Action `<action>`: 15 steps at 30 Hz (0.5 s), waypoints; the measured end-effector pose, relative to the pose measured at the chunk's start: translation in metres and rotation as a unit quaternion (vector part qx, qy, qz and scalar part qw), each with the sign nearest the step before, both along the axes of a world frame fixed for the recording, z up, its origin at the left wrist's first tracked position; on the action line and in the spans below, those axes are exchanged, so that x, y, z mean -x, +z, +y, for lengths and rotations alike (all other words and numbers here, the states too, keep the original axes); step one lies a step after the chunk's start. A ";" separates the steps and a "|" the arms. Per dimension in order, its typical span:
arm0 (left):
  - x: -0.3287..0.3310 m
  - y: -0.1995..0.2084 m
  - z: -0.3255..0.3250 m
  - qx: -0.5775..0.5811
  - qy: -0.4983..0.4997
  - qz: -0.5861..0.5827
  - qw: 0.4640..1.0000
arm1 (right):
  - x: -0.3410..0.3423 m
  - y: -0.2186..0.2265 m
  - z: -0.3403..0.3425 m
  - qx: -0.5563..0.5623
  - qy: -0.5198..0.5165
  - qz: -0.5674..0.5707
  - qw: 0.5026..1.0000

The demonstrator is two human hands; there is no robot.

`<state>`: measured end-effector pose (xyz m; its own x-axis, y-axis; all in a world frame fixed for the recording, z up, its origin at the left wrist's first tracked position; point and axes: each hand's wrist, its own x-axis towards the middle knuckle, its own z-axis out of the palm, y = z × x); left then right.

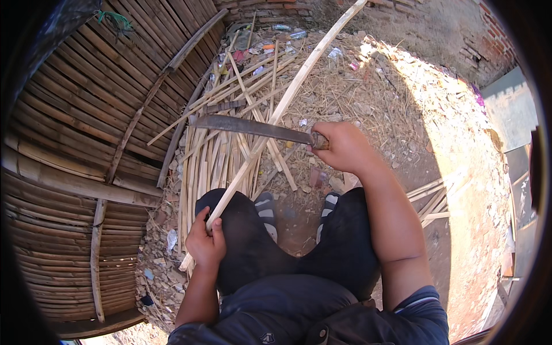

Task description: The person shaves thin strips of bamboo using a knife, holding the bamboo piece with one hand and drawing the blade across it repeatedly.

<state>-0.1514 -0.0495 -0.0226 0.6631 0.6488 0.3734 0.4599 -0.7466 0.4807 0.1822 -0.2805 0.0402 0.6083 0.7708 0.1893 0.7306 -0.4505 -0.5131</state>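
A long pale strip of split bamboo or wood (299, 81) slants from beside my left thigh up to the far top edge. My left hand (206, 238) is closed round its lower part, near the left knee. In my right hand (340, 146) is a machete (247, 126), gripped by its handle. The dark blade points left and lies across the strip beyond my knees; whether it touches the wood I cannot tell. Under the blade, many similar pale strips (213, 155) are heaped on the ground.
A slatted bamboo wall (63, 115) stands close on the left. Wood chips and litter cover the ground (368, 86). A few more strips (431, 201) lie to the right, by a sunlit patch. A brick wall (402, 20) closes the far side. My feet (266, 215) are between the knees.
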 end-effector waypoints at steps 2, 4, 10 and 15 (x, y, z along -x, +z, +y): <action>0.002 -0.003 0.003 -0.024 -0.006 -0.009 1.000 | 0.014 0.005 0.008 0.043 0.042 -0.038 0.997; 0.003 -0.006 0.005 -0.054 -0.017 -0.019 0.998 | 0.021 0.012 0.012 0.078 0.055 -0.040 0.995; 0.001 0.004 -0.001 0.005 0.006 0.007 1.000 | -0.026 -0.002 -0.010 -0.092 -0.255 0.024 0.962; -0.003 -0.004 0.001 -0.029 -0.014 -0.026 0.999 | -0.028 -0.004 -0.014 -0.127 -0.234 0.034 0.963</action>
<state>-0.1487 -0.0488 -0.0263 0.6591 0.6070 0.4439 0.4140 -0.7857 0.4596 0.2099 -0.2945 0.0361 0.8956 0.3437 0.2823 0.4385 -0.5759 -0.6899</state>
